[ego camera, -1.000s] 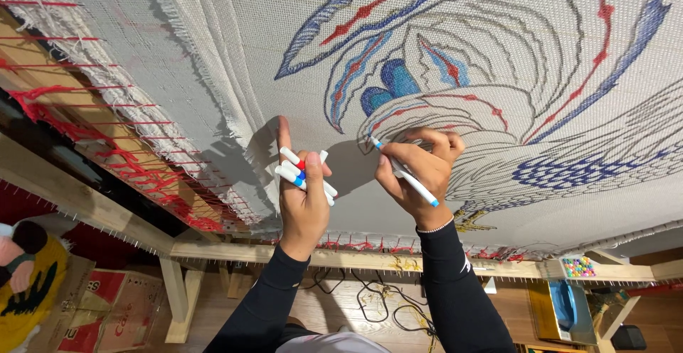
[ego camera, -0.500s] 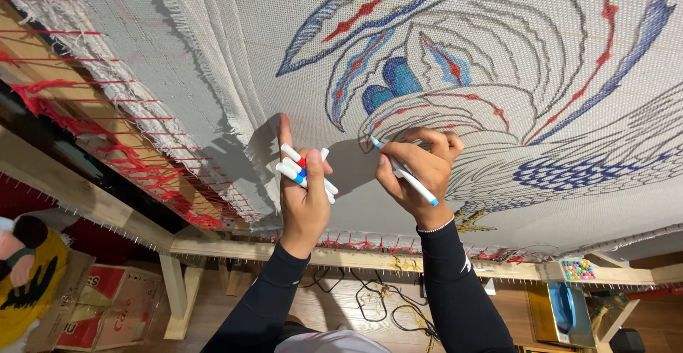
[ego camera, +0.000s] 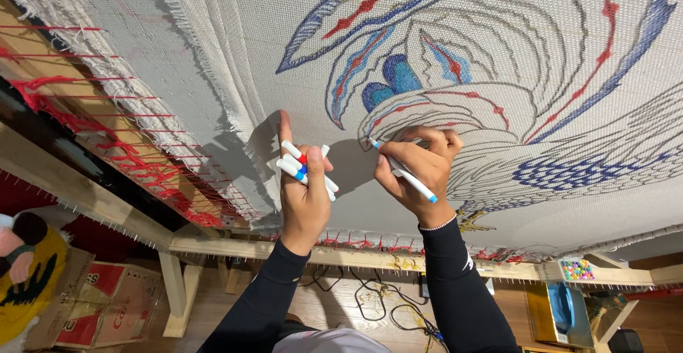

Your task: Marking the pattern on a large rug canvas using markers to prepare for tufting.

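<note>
white canvas (ego camera: 213, 54) on wooden frame (ego camera: 356, 253); right hand (ego camera: 416, 172) clamped on marker (ego camera: 404, 172), left hand (ego camera: 304, 193) clutching spare markers (ego camera: 307, 169)

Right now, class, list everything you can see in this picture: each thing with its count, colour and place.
canvas: one, white mesh with blue, red and grey drawn lines, stretched on the frame.
wooden frame: one, pale wood, left and lower edges.
red yarn: many strands, left edge.
cardboard box: one, brown and red, floor lower left.
cables: several, black, floor.
spare markers: about four, white, left hand.
marker: one, white with blue end, right hand, tip on canvas.
left hand: against canvas.
right hand: drawing.
</note>
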